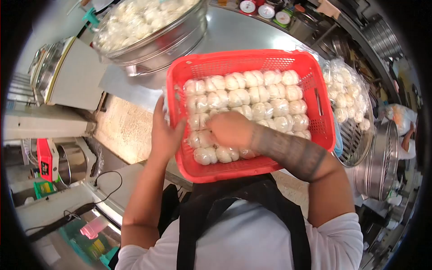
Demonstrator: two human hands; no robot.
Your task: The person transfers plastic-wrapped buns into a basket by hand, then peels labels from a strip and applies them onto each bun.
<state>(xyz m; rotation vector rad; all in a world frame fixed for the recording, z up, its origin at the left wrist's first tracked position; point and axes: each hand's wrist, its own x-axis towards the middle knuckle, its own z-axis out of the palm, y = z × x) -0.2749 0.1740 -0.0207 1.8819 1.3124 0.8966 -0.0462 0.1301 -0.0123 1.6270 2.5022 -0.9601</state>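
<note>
A red plastic basket [252, 57] in front of me holds rows of white buns [238, 97] wrapped in clear plastic. My left hand [166, 130] grips the basket's left side, thumb over the rim and fingers along the outer wall. Inside the basket, my right hand [230, 129] is closed, knuckles up, low over the buns on the left. It hides several of them, and its fingertips are out of sight, so what it pinches cannot be made out.
A big round steel steamer [157, 42] piled with bagged white buns stands at the upper left of the metal table [234, 31]. More bagged buns [344, 90] lie on a perforated steamer tray at right, beside stacked steel steamer rings [380, 166]. Dial scales [266, 11] stand at the back.
</note>
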